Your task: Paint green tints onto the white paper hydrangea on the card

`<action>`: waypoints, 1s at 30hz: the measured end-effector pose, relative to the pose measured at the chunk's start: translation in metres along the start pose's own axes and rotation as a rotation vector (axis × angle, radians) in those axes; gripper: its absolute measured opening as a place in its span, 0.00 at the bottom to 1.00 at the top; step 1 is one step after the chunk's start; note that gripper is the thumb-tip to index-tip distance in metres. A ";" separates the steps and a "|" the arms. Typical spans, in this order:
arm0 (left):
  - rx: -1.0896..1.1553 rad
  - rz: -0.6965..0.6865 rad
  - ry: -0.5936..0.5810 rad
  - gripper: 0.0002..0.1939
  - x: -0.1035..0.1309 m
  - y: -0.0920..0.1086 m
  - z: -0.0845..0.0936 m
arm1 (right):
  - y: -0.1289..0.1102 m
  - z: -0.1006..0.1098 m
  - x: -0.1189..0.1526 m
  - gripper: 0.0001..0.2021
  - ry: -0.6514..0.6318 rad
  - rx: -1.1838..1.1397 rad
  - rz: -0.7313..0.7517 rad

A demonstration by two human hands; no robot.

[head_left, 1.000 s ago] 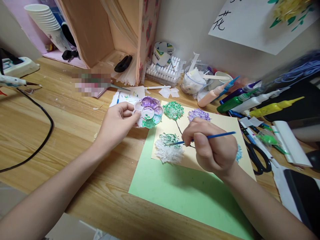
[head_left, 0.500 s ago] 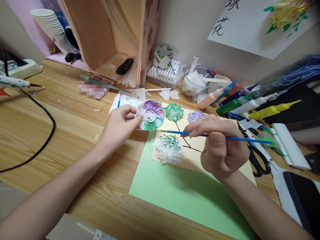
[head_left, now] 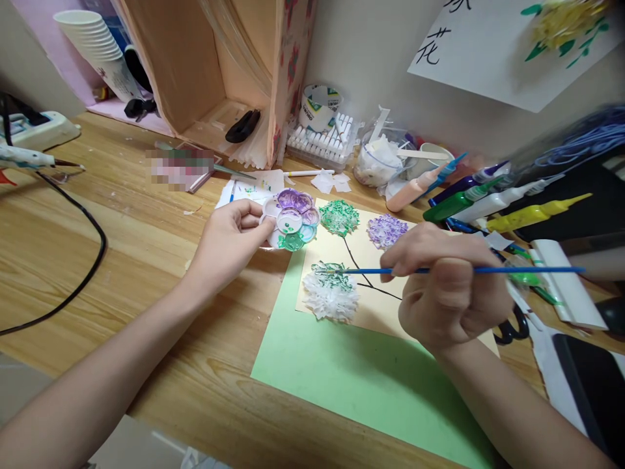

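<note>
My left hand (head_left: 229,241) grips a flower-shaped paint palette (head_left: 289,223) by its left rim; purple and green paint lie in its wells. In my right hand (head_left: 449,286) is a thin blue paintbrush (head_left: 430,270), held level, its tip over the lower paper flower (head_left: 333,293). That flower is green on its upper half and white below. A green flower (head_left: 340,217) and a purple flower (head_left: 387,229) sit higher on the cream card (head_left: 375,318), joined by black stem lines. Beneath the card lies a light green sheet (head_left: 342,384). My right hand hides part of the card.
Paint bottles (head_left: 461,202) stand at the back right, beside a plastic cup of paper scraps (head_left: 383,159). Black-handled scissors (head_left: 512,326) lie right of the card. A glue gun (head_left: 29,156) with a black cable is at the left, and an open box shelf (head_left: 219,65) stands behind.
My right hand has moved slightly right and down, bringing the brush tip from beside the palette to the half-green flower. My left hand and the palette have shifted slightly left and up.
</note>
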State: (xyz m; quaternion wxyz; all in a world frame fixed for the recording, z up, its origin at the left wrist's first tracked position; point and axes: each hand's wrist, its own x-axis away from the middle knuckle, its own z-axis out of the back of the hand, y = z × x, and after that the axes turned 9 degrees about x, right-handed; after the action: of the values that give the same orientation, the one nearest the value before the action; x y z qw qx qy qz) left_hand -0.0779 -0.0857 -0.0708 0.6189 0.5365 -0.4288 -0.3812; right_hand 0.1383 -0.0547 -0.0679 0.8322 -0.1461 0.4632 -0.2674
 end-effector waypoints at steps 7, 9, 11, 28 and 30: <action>-0.027 -0.020 0.026 0.04 -0.001 -0.001 0.001 | 0.003 -0.013 0.001 0.10 -0.012 -0.039 0.127; -0.029 -0.026 0.023 0.03 -0.001 -0.001 0.001 | 0.002 -0.013 0.000 0.10 -0.049 -0.001 0.151; -0.024 -0.031 0.018 0.03 -0.001 -0.001 0.001 | 0.001 -0.012 -0.002 0.11 -0.080 0.028 0.167; -0.006 -0.036 0.007 0.04 -0.003 -0.004 0.001 | -0.002 -0.010 -0.002 0.10 -0.152 0.055 0.215; -0.011 -0.039 0.007 0.03 -0.003 -0.005 0.001 | -0.003 -0.009 -0.002 0.10 -0.135 0.055 0.215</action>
State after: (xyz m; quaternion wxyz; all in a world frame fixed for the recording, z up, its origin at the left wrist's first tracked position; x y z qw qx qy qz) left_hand -0.0798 -0.0840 -0.0758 0.6157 0.5428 -0.4140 -0.3935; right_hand 0.1286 -0.0554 -0.0696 0.8890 -0.0904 0.4117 -0.1790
